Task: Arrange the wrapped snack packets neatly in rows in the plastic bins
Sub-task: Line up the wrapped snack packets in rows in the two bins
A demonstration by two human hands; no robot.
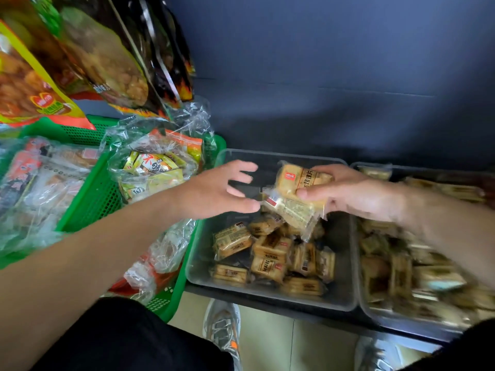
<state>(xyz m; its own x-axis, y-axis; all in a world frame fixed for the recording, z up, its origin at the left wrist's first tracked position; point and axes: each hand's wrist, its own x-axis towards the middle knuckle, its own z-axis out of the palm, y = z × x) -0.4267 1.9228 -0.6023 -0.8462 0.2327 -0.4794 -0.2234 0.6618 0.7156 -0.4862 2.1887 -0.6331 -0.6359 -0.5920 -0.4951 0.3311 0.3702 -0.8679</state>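
A clear plastic bin [203, 279] holds several tan wrapped snack packets [267, 253] lying in a loose heap near its front. My right hand [356, 194] grips a small bundle of the same packets [297, 194] above the bin's far half. My left hand [214, 191] hovers just left of that bundle with fingers spread, its thumb tip close to the wrapper's edge. A second clear bin [375, 314] to the right is packed with darker packets, partly hidden by my right forearm.
Green mesh baskets [88, 199] on the left hold bagged snacks in clear wrap. Large snack bags [107, 57] hang above them. A dark wall stands behind the bins. Below the shelf edge are my shoes [225, 325] on a pale floor.
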